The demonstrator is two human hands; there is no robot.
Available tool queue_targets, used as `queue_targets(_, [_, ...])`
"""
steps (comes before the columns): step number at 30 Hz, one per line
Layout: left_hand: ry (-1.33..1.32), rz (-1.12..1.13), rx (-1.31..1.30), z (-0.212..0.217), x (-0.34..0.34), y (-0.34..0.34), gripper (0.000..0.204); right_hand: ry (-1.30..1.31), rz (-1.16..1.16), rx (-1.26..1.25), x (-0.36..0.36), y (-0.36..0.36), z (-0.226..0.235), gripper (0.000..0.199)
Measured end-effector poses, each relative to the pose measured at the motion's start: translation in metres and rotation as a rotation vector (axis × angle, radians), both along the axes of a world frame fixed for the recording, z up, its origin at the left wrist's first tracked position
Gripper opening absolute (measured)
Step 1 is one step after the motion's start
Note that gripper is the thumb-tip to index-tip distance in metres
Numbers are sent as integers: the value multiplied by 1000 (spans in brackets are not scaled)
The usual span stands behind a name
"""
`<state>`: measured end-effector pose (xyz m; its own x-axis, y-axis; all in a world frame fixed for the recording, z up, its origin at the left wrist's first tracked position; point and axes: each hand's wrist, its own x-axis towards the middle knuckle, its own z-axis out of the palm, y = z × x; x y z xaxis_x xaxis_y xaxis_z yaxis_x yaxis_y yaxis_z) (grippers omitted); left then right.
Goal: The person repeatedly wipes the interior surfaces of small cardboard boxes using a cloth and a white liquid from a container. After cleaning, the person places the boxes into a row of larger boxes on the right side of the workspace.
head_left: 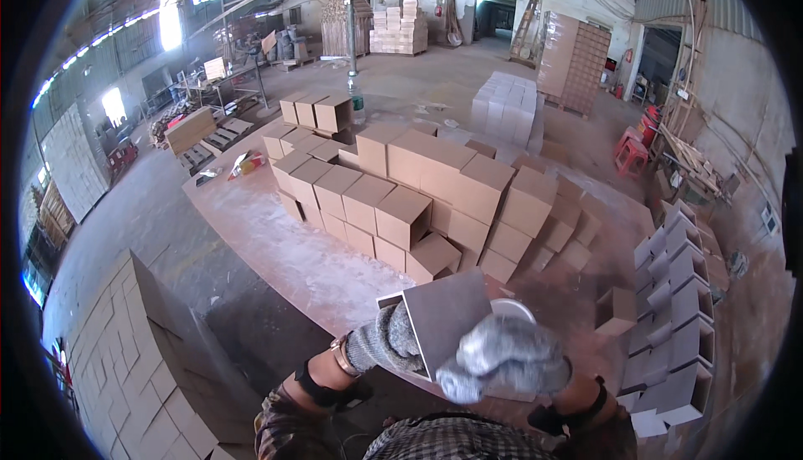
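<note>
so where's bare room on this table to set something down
The dusty strip of table between the stacked brown boxes and the table's left edge is bare. A smaller patch lies left of the lone brown box. Crowded: mid-table, the right with pale boxes, and in front, where the left hand holds a grey box.

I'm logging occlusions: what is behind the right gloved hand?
Past the right gloved hand, part of the grey box and a pale curved rim show; the rest of the rimmed object is covered.
</note>
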<state>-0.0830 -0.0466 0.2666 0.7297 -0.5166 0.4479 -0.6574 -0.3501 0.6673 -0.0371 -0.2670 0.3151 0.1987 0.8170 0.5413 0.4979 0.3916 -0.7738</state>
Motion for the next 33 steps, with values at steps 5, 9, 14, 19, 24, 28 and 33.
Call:
queue_targets(5, [-179, 115, 22, -35, 13, 25, 63, 375, -1, -15, -21, -35, -54, 15])
queue_targets(9, [476, -54, -415, -46, 16, 30, 52, 474, -77, 390, -16, -33, -62, 17])
queue_targets(14, [218, -22, -213, -34, 21, 23, 48, 803, -288, 601, -11, -34, -61, 17])
queue_targets(19, [-286, 55, 263, 14, 24, -10, 46, 1241, 85, 596, 26, -47, -61, 27])
queue_targets(24, [-321, 131, 283, 1, 10, -3, 46, 546, -301, 330, 27, 0, -9, 38])
queue_targets(28, [-385, 234, 286, -13, 6, 5, 47, 533, -282, 406, 39, 1, -15, 39])
queue_targets(33, [-509, 374, 268, -13, 16, 6, 47, 1233, 111, 627, 78, -28, -105, 26])
